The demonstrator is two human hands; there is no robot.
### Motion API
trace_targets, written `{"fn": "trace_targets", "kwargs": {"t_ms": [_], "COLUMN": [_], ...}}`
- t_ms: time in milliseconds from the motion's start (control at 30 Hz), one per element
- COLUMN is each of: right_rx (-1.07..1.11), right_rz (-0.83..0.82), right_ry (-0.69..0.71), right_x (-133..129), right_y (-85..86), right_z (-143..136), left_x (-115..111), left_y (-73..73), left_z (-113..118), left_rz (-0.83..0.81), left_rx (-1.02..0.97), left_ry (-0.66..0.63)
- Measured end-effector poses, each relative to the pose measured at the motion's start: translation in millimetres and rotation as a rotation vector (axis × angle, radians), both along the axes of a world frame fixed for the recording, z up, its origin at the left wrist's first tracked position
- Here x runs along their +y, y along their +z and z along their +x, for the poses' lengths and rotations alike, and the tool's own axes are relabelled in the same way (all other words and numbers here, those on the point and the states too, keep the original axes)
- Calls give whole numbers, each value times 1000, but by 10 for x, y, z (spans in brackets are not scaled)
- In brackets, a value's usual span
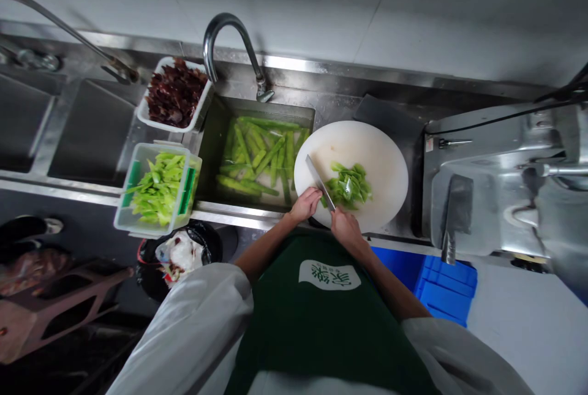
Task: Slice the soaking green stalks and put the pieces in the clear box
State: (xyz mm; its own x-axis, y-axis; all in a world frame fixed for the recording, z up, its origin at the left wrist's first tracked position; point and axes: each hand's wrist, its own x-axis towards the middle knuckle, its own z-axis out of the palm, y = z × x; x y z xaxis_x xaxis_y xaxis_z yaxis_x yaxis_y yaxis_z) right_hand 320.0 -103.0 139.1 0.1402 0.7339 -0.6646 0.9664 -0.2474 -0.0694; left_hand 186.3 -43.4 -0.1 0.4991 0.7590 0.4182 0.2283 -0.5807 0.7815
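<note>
A dark-green cloth apron lies nearest; beyond, the right hand clasps a slim steel knife, the left hand curls alongside, hold unclear. Right, flat light-green vegetable slices seem light, slippery: scoop beneath.

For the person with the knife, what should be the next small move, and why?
I would probably ease the left hand away from the knife before another cut: it sits close beside the blade, the right hand grips the knife, and most of the cut green pieces lie on the blade's other side.
</note>
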Motion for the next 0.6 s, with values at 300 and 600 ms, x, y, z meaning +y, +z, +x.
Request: {"fn": "trace_targets", "kwargs": {"t_ms": [300,600], "right_rx": [-14,-14], "right_rz": [-30,-29], "right_ry": [0,-5], "right_x": [-27,-41], "right_y": [212,154], "right_z": [5,30], "left_x": [-7,-16], "left_y": [-26,-62], "left_z": [-2,-5], "left_rz": [-6,-38], "left_rx": [-19,0], "left_ry": [6,1]}}
